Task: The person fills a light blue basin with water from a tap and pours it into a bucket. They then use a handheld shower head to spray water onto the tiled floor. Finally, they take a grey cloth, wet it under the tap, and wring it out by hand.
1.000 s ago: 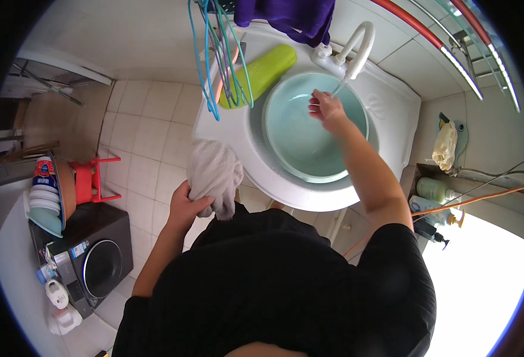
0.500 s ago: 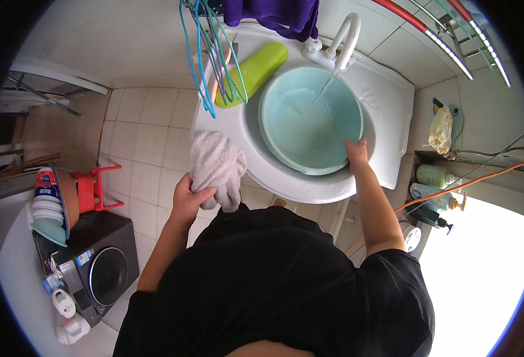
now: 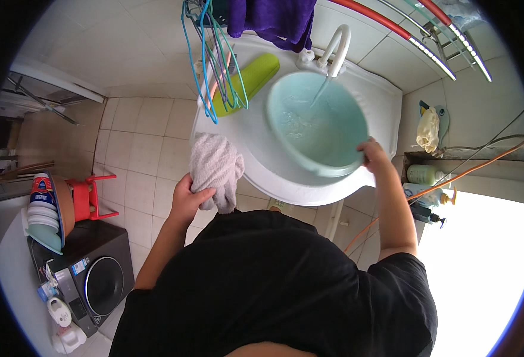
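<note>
My left hand [image 3: 189,196] grips a bunched pale grey-pink cloth [image 3: 215,169], held out beside the front left edge of the white sink [image 3: 238,140]. The cloth hangs damp-looking and folded over my fingers. On the other side, my right hand [image 3: 374,154] has hold of the rim of a light teal plastic basin [image 3: 327,134]. Its right side is raised, so the basin tilts in the sink. Water streams into it from the white curved faucet [image 3: 339,47], and the water inside is stirred up.
Blue and teal wire hangers [image 3: 211,65] hang at the sink's left, over a green slotted holder [image 3: 253,77]. A purple towel [image 3: 271,21] hangs behind. Pump bottles [image 3: 426,193] stand at right. A dark washing machine [image 3: 83,268] and red stool [image 3: 89,196] are at left.
My right hand has lifted the basin's right rim, tilting the basin and stirring its water. The cloth stays in my left hand in nearly the same place.
</note>
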Demonstrator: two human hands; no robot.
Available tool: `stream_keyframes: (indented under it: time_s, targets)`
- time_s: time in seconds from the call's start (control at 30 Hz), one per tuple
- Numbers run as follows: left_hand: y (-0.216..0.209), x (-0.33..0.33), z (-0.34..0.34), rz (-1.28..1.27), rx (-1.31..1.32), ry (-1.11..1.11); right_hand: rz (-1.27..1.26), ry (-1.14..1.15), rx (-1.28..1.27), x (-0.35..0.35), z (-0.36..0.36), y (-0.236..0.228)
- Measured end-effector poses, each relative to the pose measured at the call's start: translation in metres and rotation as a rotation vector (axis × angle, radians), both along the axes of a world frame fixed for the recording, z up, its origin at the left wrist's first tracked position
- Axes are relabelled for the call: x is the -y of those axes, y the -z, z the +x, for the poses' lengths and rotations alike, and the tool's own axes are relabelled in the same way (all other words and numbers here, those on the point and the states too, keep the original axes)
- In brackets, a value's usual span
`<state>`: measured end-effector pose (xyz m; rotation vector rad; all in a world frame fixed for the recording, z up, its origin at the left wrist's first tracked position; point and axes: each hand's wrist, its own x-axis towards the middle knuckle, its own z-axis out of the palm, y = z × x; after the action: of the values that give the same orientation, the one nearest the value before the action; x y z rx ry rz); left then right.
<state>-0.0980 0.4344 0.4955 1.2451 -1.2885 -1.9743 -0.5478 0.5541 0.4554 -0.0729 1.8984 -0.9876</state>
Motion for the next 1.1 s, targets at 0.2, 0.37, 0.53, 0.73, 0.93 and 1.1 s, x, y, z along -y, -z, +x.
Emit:
stream_keyframes:
  time_s: [0.2,0.37,0.53,0.73,0.93,1.1]
  targets:
    - [0.001,0.001,0.011,-0.001,-0.007,0.013,0.018,-0.018,0.032,0.001,-0.001,-0.001]
    - [0.002,0.005,0.019,-0.009,-0.017,0.021,-0.151,-0.020,-0.449,-0.004,-0.020,-0.058]
    - [0.004,0.016,0.019,-0.008,-0.054,0.083,0.119,-0.521,-1.266,0.043,0.035,-0.096]
    - [0.010,0.030,0.020,-0.066,-0.096,0.188,0.307,-0.515,-1.467,0.050,0.089,-0.142]
    - [0.004,0.039,-0.001,-0.058,-0.130,0.292,0.308,-0.409,-1.470,0.036,0.092,-0.139]
    - [-0.018,0.037,-0.066,-0.007,-0.297,0.388,-0.116,-0.093,-1.141,0.018,0.047,-0.061]
